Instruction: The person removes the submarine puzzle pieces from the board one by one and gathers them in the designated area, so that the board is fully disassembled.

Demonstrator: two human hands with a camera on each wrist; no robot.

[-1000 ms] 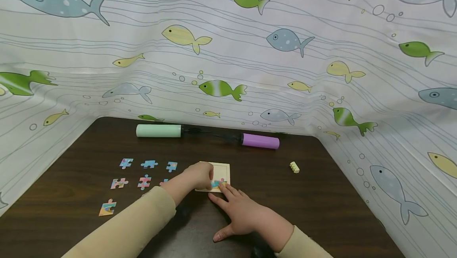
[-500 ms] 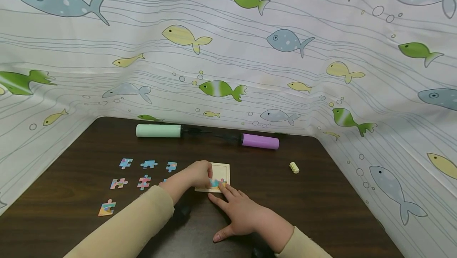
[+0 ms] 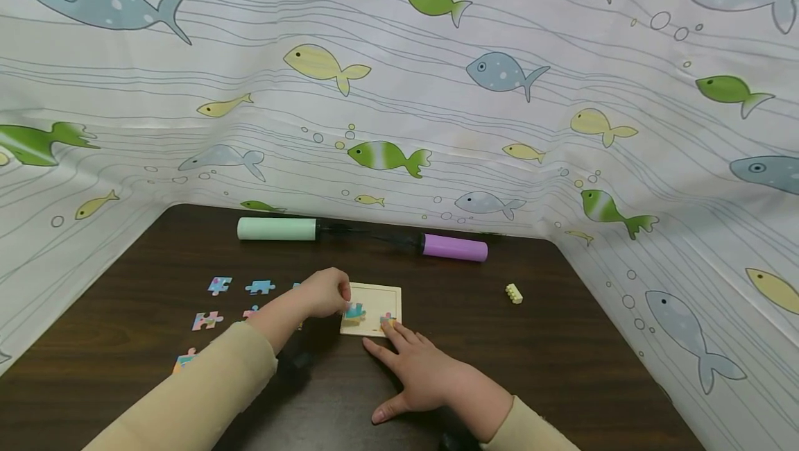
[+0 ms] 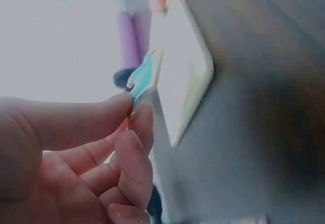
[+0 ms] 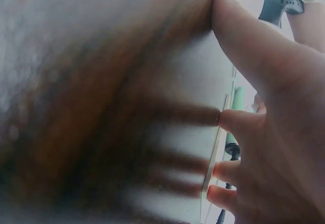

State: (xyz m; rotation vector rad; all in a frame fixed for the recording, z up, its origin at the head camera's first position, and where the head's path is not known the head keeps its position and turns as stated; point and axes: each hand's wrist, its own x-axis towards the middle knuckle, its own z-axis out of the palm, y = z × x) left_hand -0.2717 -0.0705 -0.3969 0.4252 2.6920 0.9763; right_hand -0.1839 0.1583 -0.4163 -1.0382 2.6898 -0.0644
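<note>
My left hand (image 3: 326, 293) pinches a blue jigsaw piece (image 3: 354, 311) between thumb and forefinger, above the left part of a pale square puzzle tray (image 3: 374, 293). In the left wrist view the same jigsaw piece (image 4: 142, 76) stands tilted off the tray (image 4: 185, 76). A second piece, pink and yellow (image 3: 387, 318), lies in the tray's near right corner. Spread out and straight, the fingers of my right hand (image 3: 424, 371) rest on that corner and partly cover the piece. Its thumb touches the table.
Several loose jigsaw pieces (image 3: 259, 287) lie on the dark table (image 3: 549, 368) at the left, some behind my left arm. At the back lie a green cylinder (image 3: 277, 229) and a purple cylinder (image 3: 456, 247) with black ends. A small yellow toy brick (image 3: 514, 293) sits at the right.
My left hand has moved left and slightly up, lifting the blue piece away from the piece at the right corner. My right hand has stayed in place.
</note>
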